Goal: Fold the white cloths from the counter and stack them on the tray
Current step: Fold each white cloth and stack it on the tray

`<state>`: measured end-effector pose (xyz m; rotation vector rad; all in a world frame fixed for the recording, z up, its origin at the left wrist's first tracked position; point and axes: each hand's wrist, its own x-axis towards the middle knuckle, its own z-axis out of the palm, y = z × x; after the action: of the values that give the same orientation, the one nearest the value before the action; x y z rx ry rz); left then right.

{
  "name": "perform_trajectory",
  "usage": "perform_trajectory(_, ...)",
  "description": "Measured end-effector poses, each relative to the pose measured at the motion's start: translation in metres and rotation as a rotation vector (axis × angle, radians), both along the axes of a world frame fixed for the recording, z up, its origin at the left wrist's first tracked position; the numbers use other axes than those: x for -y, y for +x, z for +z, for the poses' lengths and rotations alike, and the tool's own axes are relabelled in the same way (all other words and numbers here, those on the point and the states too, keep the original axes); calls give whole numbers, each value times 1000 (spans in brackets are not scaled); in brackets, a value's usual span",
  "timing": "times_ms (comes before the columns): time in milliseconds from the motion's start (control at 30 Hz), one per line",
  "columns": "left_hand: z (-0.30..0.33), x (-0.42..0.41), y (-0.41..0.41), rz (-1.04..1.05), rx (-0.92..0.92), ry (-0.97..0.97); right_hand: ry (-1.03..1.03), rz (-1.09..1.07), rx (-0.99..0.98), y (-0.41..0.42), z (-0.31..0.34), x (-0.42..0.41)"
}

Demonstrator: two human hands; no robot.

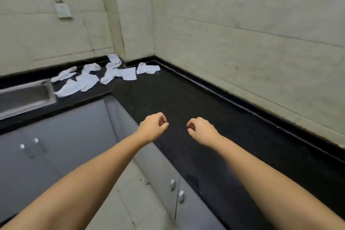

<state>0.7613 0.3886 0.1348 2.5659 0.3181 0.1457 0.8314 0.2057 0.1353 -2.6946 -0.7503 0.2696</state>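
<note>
cloths [104,76]: white
counter [186,102]: black with tiny light specks
tray [24,97]: shiny silver-grey
walls [242,15]: pale grey-green
cupboard doors [65,136]: grey
knobs [172,185]: silver

We are looking through a dim, flat, slightly greenish light here, soft and even, with no hard shadows anywhere. The black counter [196,99] swallows most of it and gives back only a faint sheen along its raised back lip. The white cloths [104,74] are the brightest patch we have, nearly washed out, their folds hard to read. We see a small glare at the far left of the wall [242,15]. Wide-angle bending is strong: wall lines bow and the forearms swell at the bottom corners. The whole picture is soft, the steel tray [24,95] smeared.
</note>
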Motion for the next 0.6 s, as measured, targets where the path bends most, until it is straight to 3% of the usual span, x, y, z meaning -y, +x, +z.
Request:
perform_trajectory(167,-31,-96,14,118,-59,-14,-30,100,-80,36,-27,-101)
perform_trajectory(600,-57,-308,151,208,-203,-49,-67,174,-162,203,-61,-316)
